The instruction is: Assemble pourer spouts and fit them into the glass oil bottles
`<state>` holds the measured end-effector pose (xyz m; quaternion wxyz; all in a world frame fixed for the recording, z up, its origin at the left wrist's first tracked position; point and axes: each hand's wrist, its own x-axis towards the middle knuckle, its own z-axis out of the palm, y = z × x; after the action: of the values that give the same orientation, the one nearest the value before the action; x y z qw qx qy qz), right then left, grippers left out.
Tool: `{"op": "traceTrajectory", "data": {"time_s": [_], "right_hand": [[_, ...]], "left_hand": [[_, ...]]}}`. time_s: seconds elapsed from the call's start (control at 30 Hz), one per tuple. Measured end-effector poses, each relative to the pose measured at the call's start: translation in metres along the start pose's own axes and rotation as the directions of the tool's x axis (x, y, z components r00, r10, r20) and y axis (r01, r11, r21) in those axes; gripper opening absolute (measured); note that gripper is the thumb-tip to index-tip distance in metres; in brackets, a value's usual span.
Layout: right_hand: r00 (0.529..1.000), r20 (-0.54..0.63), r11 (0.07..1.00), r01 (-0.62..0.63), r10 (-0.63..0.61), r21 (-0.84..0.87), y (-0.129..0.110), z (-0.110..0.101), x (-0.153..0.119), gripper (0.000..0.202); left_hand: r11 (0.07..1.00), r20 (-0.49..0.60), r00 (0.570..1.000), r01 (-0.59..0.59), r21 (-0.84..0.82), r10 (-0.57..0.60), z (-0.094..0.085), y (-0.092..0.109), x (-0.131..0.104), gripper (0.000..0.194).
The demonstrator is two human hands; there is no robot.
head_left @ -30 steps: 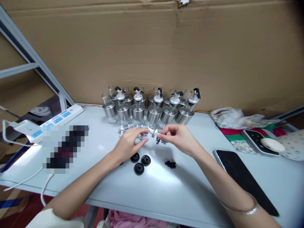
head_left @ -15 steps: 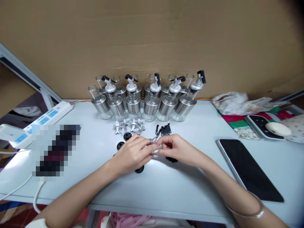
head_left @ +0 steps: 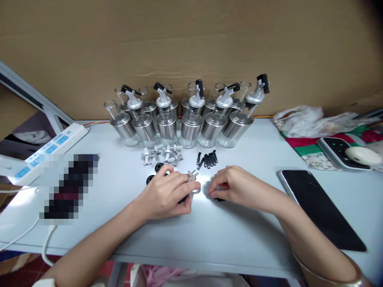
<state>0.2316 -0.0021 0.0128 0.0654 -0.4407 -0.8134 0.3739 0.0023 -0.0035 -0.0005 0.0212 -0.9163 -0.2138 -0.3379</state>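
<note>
- Nearest us, we note the pale table (head_left: 209,243), its front edge crossing below both forearms.
- We find the left hand (head_left: 167,193) gripping a silver pourer head (head_left: 196,190) between thumb and fingers, just above the table; it now bears the piece alone.
- We record the change: the right hand (head_left: 239,187) has parted from the pourer head and come down over small black pieces (head_left: 220,199). Its fingertips are drawn together; we cannot tell whether they grasp one. In our judgement, the left hand's hold leaves the right hand at liberty to handle small parts.
- Beside and partly behind the left hand, we observe round black stoppers (head_left: 150,179).
- Farther off, we list loose silver pourer parts (head_left: 173,155) in a cluster and, to their right, slim black levers (head_left: 210,160).
- At the back, before the cardboard (head_left: 191,44), we see steel-sleeved glass bottles (head_left: 191,125) in rows. Five pourer heads with black levers stand on front bottles; the leftmost front neck is open.
</note>
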Motion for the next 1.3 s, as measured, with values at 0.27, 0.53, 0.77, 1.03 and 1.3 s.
{"op": "traceTrajectory", "data": {"time_s": [0.27, 0.53, 0.77, 1.03, 1.3], "right_hand": [[0.997, -0.059, 0.998, -0.059, 0.057, -0.032, -0.001, 0.008, 0.009, 0.012], [0.977, -0.202, 0.995, -0.086, 0.076, -0.043, 0.012, -0.003, 0.007, 0.014], [0.981, -0.186, 0.996, -0.062, 0.049, -0.067, 0.011, 0.001, 0.008, 0.012], [0.973, -0.230, 0.937, -0.059, -0.023, -0.344, 0.001, 0.014, 0.013, 0.008], [0.971, -0.099, 0.956, -0.193, 0.219, 0.222, 0.012, -0.008, 0.004, 0.011]], "left_hand": [[0.999, -0.007, 1.000, -0.022, -0.024, 0.022, 0.001, 0.003, 0.000, 0.026], [0.999, -0.005, 1.000, 0.003, -0.053, -0.004, 0.005, -0.001, -0.003, 0.029], [1.000, 0.014, 1.000, -0.007, -0.021, 0.007, 0.003, -0.001, -0.002, 0.027], [1.000, 0.028, 1.000, 0.002, 0.012, -0.002, -0.004, -0.005, -0.001, 0.025], [0.998, 0.075, 0.996, -0.043, 0.052, 0.039, -0.007, -0.001, 0.001, 0.024]]}}
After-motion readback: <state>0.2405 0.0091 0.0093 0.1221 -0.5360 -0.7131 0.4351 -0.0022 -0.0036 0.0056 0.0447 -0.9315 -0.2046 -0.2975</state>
